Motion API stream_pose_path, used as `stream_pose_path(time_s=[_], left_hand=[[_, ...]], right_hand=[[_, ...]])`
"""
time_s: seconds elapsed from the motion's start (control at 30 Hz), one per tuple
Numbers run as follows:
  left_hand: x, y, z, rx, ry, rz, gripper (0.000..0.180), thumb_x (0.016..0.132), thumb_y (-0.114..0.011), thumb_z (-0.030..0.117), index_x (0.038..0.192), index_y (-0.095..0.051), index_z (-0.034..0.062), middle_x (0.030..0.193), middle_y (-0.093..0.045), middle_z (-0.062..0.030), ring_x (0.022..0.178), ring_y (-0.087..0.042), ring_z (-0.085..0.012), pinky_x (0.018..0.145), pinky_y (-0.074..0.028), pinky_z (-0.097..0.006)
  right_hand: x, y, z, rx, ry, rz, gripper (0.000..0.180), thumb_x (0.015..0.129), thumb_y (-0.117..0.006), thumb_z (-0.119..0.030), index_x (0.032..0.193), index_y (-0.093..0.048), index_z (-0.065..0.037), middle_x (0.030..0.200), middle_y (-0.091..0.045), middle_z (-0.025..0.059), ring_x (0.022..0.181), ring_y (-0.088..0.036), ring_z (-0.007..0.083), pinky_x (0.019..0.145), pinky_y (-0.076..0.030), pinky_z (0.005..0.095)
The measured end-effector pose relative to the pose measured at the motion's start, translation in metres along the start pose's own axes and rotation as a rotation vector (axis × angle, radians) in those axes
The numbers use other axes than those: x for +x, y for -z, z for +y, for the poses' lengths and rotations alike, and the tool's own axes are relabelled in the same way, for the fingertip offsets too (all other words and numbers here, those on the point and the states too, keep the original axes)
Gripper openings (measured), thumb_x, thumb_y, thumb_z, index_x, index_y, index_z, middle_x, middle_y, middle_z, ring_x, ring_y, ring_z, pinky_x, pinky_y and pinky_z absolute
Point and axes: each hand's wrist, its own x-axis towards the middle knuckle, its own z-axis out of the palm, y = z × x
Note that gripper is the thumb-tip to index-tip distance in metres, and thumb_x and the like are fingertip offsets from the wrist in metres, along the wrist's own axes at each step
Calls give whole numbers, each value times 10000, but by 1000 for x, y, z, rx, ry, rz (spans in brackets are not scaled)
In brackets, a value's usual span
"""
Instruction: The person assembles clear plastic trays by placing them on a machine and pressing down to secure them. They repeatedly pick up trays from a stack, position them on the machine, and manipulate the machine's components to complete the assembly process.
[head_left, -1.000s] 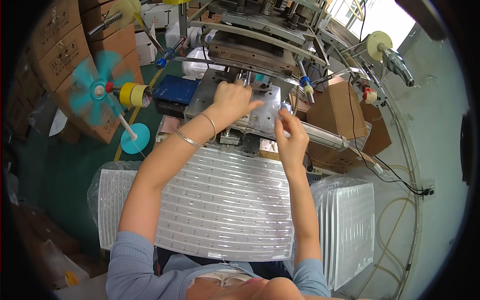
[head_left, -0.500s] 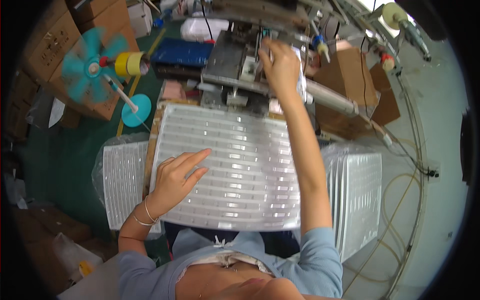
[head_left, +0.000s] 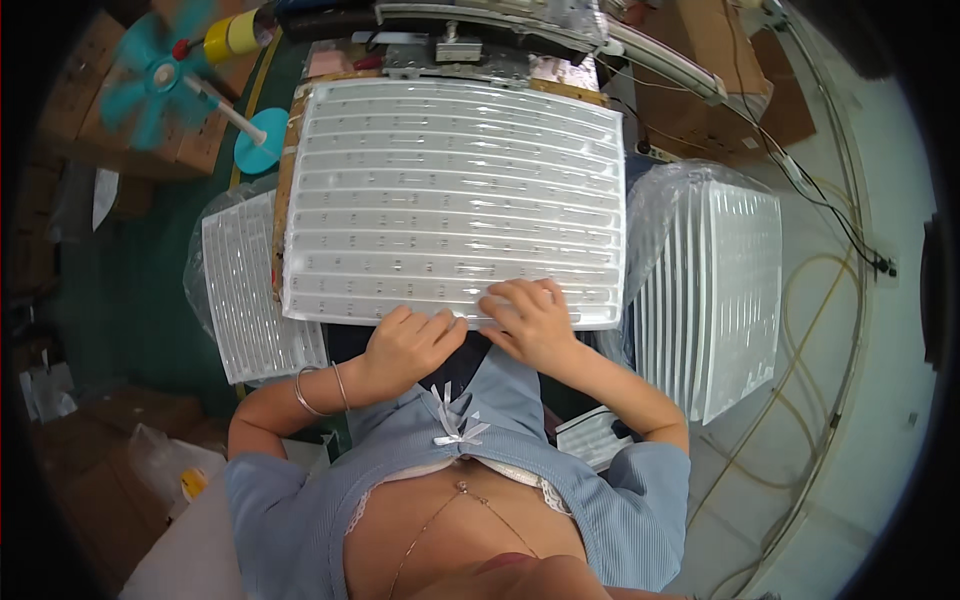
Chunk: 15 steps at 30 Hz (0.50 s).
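Hands, left hand (head_left: pixel 408 345) and right hand (head_left: pixel 535 322), rest flat and released on the near edge of the thin plastic tray (head_left: pixel 455 200), which looks light and bendy, best held by both side edges.

We note the ribbed tray (head_left: pixel 455 200) is thin clear plastic, glossy, catching white glare along its rows. Beside it, the tray stacks (head_left: pixel 715 290) sit in crinkled, shiny plastic film. The machine frame (head_left: pixel 480 45) looks like brushed metal. Cartons (head_left: pixel 730 90) are matt brown cardboard. The desk fan (head_left: pixel 150 70) is smooth teal plastic. Our shirt (head_left: pixel 500 440) is soft matt blue cloth.
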Motion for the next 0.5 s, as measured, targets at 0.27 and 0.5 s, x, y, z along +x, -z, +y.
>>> stream_pose_path(time_s=[0.27, 0.5], left_hand=[[5, -11, -1, 57, 26, -143, 302, 729, -544, 123, 1022, -596, 66, 887, -589, -27, 640, -553, -137, 597, -390, -274], [6, -12, -8, -73, 70, -178, 302, 740, -597, 134, 1037, -595, 76, 838, -575, -31, 647, -560, -169, 595, -401, -288]], right_hand=[[14, 20, 6, 314, -58, 12, 228, 704, -695, -102, 895, -574, -72, 993, -595, 49, 985, -545, 228, 849, -409, 380], [40, 62, 85, 668, -546, 458, 176, 821, -645, -64, 956, -547, -8, 932, -617, 70, 851, -595, 137, 733, -474, 264]])
